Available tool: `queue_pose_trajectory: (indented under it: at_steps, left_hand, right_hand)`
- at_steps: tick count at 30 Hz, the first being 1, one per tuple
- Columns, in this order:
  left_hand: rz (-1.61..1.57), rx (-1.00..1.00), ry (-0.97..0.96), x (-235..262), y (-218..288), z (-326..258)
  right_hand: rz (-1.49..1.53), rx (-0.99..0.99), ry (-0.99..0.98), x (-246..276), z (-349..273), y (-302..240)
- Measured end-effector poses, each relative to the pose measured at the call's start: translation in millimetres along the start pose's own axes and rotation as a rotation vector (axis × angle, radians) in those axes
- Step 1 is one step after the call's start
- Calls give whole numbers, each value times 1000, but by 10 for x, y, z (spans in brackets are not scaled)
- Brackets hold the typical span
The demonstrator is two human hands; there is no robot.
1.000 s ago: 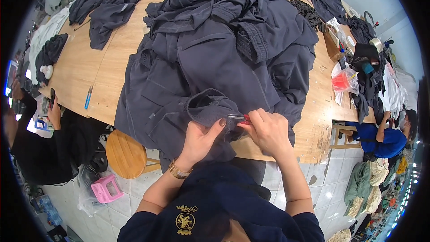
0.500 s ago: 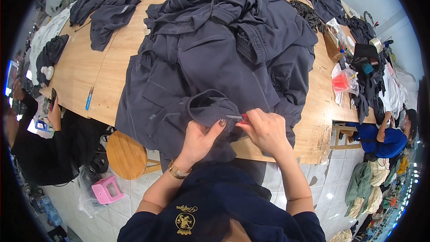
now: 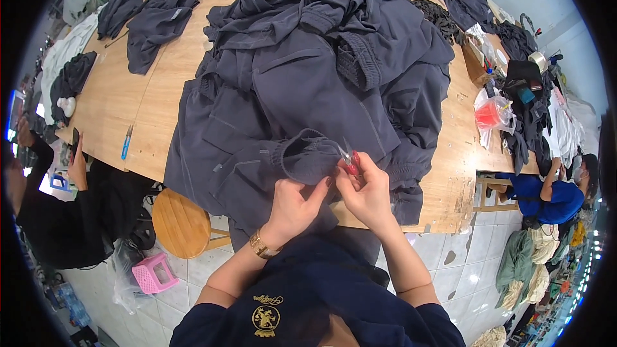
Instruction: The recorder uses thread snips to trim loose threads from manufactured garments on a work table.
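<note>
We count one wooden table [image 3: 167, 90], one round stool [image 3: 183, 223], one pink step stool [image 3: 153, 273] at lower left, and one blue pen [image 3: 126, 142] near the table's left edge. We see two hands at the cloth, left [image 3: 294, 209] and right [image 3: 366, 189], and two other people at the frame's sides.

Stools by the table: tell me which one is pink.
The small square plastic stool on the floor tiles is pink; the round wooden stool beside it is tan.
</note>
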State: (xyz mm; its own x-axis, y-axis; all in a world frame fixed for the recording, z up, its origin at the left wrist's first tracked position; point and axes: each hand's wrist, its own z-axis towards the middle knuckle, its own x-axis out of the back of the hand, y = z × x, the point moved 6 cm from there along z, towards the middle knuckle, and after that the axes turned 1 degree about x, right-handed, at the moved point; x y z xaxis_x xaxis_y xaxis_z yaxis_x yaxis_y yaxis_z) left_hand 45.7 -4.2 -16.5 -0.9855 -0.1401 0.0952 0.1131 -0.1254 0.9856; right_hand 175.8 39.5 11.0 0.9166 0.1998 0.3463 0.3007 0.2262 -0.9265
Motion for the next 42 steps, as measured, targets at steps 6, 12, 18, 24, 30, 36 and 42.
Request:
queue_pose_trajectory:
  at_steps: [6, 12, 18, 24, 30, 36, 42]
  left_hand:
    - [-506, 376, -69, -7, -192, 33]
    - [-797, 427, -68, -21, -225, 82]
    - [-635, 226, -57, -80, -139, 45]
    - [-601, 275, -85, -10, -176, 37]
    - [-741, 398, -54, 16, -168, 75]
    - [-684, 380, -58, 61, -170, 85]
    - [-580, 342, -85, 56, -146, 73]
  right_hand:
    - [374, -136, -299, -23, -170, 61]
    - [201, -116, -133, 118, -27, 142]
    - [-103, 133, -3, -30, 64, 26]
    - [401, -203, -307, -124, 1, 109]
    - [197, -57, -164, 158, 28, 117]
    - [-539, 284, -94, 174, 61, -6]
    - [-800, 388, -103, 120, 62, -77]
